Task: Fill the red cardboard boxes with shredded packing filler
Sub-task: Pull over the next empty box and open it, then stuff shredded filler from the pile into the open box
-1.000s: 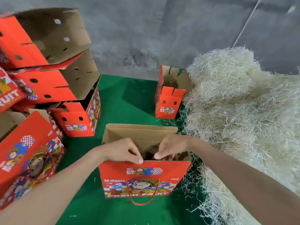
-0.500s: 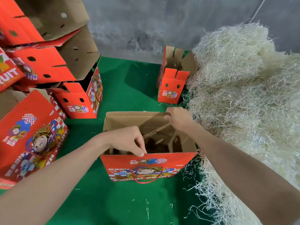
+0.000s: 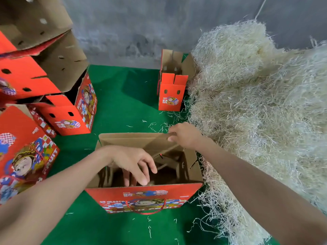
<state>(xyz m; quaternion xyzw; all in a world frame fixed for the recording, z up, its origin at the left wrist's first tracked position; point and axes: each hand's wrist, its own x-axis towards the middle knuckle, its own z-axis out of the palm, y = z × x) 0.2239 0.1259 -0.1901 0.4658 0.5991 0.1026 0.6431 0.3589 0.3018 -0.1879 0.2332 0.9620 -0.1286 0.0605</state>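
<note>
Moved: my left hand (image 3: 131, 163) has let go of the near wall and dipped into the box, and my right hand (image 3: 184, 137) has slid along to the far flap's right end.
Stacked boxes (image 3: 67, 119): piled at the far left on the green mat (image 3: 123, 96). They are red outside and brown inside, with flaps hanging open. I count at least four; the frame edge cuts off the rest.
Left hand: the fingers are loose and spread, pointing down inside the box just behind its near wall. I see nothing in them.
Open box (image 3: 145, 198): right in front of me, standing mouth up. Its long axis runs left to right, with a long printed face toward me. It is red with cartoon print and has a red rope handle (image 3: 146, 212). The brown inside shows no filler that I can see.
Small box (image 3: 171, 96): one, upright at the back, its narrow end facing me, touching the filler.
Right hand: pinching the far flap's edge between thumb and fingers.
Filler pile (image 3: 256, 112): one big pale mound along the right, against the open box's right side. Stray strands lie on the mat.
</note>
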